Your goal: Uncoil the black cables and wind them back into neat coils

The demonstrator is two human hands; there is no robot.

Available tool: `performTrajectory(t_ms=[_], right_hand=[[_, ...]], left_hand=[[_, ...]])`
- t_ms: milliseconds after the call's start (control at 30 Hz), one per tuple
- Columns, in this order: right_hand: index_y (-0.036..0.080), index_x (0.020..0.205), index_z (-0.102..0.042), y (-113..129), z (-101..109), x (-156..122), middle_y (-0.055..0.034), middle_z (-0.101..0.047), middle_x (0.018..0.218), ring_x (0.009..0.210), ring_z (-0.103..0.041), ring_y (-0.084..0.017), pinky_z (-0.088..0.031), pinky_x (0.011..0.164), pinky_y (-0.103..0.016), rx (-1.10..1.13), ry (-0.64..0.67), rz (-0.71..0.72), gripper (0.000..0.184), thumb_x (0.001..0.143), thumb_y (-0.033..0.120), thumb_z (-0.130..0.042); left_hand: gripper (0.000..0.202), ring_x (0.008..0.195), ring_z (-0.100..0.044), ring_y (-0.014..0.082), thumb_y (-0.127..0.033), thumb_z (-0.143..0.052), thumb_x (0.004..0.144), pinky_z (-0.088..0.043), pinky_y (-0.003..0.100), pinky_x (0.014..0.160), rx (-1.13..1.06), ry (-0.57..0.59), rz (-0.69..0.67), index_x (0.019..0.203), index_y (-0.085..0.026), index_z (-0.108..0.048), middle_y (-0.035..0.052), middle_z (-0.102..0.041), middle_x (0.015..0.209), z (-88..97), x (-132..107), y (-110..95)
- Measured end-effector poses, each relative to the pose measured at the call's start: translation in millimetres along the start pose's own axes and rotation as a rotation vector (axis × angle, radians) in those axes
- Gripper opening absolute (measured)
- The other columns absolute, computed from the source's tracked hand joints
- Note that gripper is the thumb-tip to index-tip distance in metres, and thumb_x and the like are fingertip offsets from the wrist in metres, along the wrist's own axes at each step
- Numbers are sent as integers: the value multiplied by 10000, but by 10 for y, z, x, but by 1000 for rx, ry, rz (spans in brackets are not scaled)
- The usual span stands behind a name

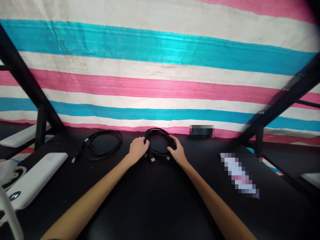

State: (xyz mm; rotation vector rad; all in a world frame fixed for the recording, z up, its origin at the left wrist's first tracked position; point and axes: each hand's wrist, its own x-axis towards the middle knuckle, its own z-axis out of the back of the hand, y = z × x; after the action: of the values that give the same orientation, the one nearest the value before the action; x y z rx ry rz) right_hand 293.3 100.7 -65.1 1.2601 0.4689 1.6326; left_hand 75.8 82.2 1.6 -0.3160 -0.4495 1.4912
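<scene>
A coil of black cable point(159, 134) lies on the black table point(155, 200) near the striped backdrop. My left hand point(138, 148) grips the coil's left side with curled fingers. My right hand point(176, 150) holds its right side, fingers closed over the loops. Silver plug ends point(152, 159) stick out at the coil's near edge between my hands. A second black cable coil point(101, 145) rests flat on the table to the left, apart from both hands.
Two white power banks point(37, 178) point(20, 136) sit at the left. Black slanted frame bars point(27, 83) point(282, 103) rise on both sides. A blurred strip point(238, 175) lies on the right, a blurred dark item point(201, 130) by the pink, blue and white striped sheet point(160, 66).
</scene>
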Motion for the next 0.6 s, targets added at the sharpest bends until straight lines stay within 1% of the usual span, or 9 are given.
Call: performTrajectory(t_ms=[133, 267, 367, 500, 600], right_hand=[[204, 1246, -505, -42, -18, 5, -69, -505, 1282, 1194, -440, -262, -303, 1055, -453, -38, 9, -8, 573, 676, 253, -528], [194, 1248, -520, -59, -28, 2, -86, -479, 1314, 1224, -409, -283, -266, 1065, -496, -84, 16, -29, 557, 694, 251, -528], [186, 1252, -524, -49, -19, -3, -91, -470, 1323, 1229, -404, -285, -271, 1064, -492, -96, 26, -30, 556, 699, 248, -527], [199, 1265, -508, -25, -6, -7, -73, -468, 1327, 1235, -402, -257, -285, 1066, -457, -84, 31, -16, 553, 715, 254, -510], [184, 1273, -494, -8, -10, -7, -74, -474, 1321, 1232, -409, -244, -294, 1067, -440, -75, 31, -2, 553, 728, 277, -491]], left_hand=[[354, 1008, -569, 276, -315, -343, 893, -438, 352, 821, 58, 10, -35, 931, -123, -638, 163, -647, 965, -36, -12, 4], [393, 1040, -536, 275, -328, -302, 915, -426, 362, 857, 74, 18, -45, 1013, -124, -622, 167, -621, 1021, -65, 11, 42], [385, 1037, -530, 273, -324, -307, 909, -429, 362, 849, 72, 25, -41, 1004, -133, -628, 158, -616, 1006, -55, 28, 58], [341, 1016, -542, 273, -321, -348, 879, -449, 356, 799, 52, 32, -19, 914, -155, -644, 141, -606, 983, -25, 42, 73], [320, 973, -569, 262, -324, -360, 865, -461, 349, 753, 23, 41, 6, 941, -170, -630, 128, -595, 991, -23, 48, 89]])
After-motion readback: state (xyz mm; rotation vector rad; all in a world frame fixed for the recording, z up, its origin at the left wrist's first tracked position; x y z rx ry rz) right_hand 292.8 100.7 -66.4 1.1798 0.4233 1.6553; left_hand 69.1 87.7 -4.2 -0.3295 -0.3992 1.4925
